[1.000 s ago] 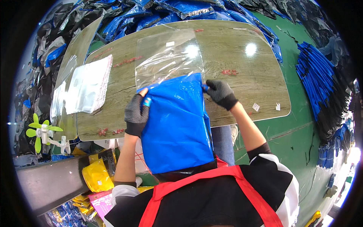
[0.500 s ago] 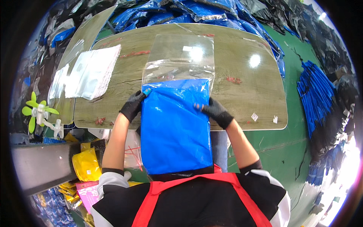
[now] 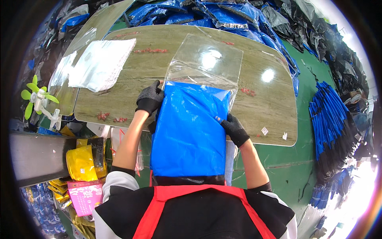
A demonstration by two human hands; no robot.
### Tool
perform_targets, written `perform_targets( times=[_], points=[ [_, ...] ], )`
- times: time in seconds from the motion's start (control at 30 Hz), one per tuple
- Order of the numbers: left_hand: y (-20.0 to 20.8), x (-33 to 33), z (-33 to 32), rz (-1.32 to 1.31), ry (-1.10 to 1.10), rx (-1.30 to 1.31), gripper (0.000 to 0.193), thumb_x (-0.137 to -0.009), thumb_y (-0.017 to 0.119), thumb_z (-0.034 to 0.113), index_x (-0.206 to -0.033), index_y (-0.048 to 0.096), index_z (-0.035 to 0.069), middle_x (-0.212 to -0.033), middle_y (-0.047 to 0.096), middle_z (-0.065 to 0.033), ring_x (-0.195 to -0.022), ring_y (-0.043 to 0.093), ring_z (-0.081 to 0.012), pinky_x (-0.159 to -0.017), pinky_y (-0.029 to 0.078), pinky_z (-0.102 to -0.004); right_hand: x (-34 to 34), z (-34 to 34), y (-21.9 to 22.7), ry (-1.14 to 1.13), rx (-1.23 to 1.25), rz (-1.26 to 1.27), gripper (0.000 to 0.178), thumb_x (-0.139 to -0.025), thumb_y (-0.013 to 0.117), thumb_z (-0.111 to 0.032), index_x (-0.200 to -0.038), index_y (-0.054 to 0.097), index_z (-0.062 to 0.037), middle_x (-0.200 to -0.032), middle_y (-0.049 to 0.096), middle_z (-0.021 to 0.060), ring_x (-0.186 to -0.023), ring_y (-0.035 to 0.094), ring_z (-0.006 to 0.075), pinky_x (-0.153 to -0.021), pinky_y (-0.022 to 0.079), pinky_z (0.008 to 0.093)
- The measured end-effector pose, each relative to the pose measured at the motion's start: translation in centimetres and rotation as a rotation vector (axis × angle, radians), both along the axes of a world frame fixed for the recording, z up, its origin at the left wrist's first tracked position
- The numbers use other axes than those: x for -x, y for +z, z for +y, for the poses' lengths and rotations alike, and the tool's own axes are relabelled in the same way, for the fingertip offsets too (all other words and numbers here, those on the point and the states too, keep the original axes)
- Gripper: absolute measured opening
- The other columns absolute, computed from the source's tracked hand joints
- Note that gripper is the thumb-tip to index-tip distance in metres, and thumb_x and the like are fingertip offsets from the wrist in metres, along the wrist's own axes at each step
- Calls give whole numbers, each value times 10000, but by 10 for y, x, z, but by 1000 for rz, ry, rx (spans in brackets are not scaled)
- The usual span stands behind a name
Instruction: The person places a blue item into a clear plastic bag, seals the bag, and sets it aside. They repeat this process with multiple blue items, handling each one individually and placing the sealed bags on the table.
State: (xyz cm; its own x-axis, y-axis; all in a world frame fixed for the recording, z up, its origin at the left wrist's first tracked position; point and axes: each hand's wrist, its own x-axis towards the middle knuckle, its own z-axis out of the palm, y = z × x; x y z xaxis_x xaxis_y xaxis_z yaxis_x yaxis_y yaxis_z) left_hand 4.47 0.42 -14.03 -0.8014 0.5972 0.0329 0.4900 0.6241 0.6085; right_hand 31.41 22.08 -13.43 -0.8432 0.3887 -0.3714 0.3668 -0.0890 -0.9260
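Observation:
A folded blue sheet (image 3: 191, 135) with a dark band along its near edge spans from the table's front edge to my body. Its far end meets a clear plastic bag (image 3: 207, 51) lying flat on the table, and a strip of film overlaps the blue there. My left hand (image 3: 150, 97), in a dark glove with bare fingertips, is closed at the far left corner, where bag edge and sheet meet. Gloved alike, my right hand (image 3: 235, 129) grips the sheet's right edge, thumb on top and the other fingers partly hidden.
A stack of clear bags (image 3: 103, 63) lies on the left of the wood-patterned table (image 3: 270, 103). Blue packages (image 3: 223, 16) pile up behind it. A green-bladed fan (image 3: 38, 97) stands at left, yellow packages (image 3: 81, 161) below it. Blue-and-black bundles (image 3: 330, 123) lie on the right.
The bag and the sheet's far end have shifted right and now lie at a slant. My left hand has moved up to the corner; my right hand has slid lower along the right edge.

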Motion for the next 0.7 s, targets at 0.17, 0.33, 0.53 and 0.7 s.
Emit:
perform_targets(
  times=[0.17, 0.33, 0.53, 0.7],
  points=[
    [7, -25, -7, 391, 13, 21, 254, -898, 517, 274, -1007, 618, 68, -967, 639, -162, -849, 622, -350, -731, 485, -451, -9, -4, 6, -15, -142, -28, 636, -839, 660, -498, -1119, 599, 70, -1000, 670, 192, -909, 632, 205, -810, 502, 339],
    [-12, -68, -49, 226, -76, -103, 224, -870, 537, 181, -1037, 589, 40, -998, 620, -184, -885, 610, -351, -738, 492, -413, -29, -11, 10, -42, -153, -267, 648, -854, 583, -599, -873, 656, 44, -692, 644, 123, -651, 612, 187, -599, 490, 360],
    [-29, -32, -52, -630, -91, -597, 360, -911, 580, 220, -1216, 489, 53, -1081, 607, -78, -954, 592, -178, -803, 485, -306, -20, 11, 8, -28, -70, -88, 625, -890, 550, -572, -1018, 630, 34, -863, 656, 115, -785, 616, 164, -692, 491, 327],
    [1, -14, -34, -845, -63, -317, 605, -903, 567, 509, -1264, 501, 28, -1131, 608, -89, -958, 570, -149, -851, 476, -304, 0, 0, 18, -6, 63, -17, 636, -869, 638, -466, -1232, 544, 48, -1055, 649, 125, -940, 606, 172, -846, 487, 305]
  ],
)
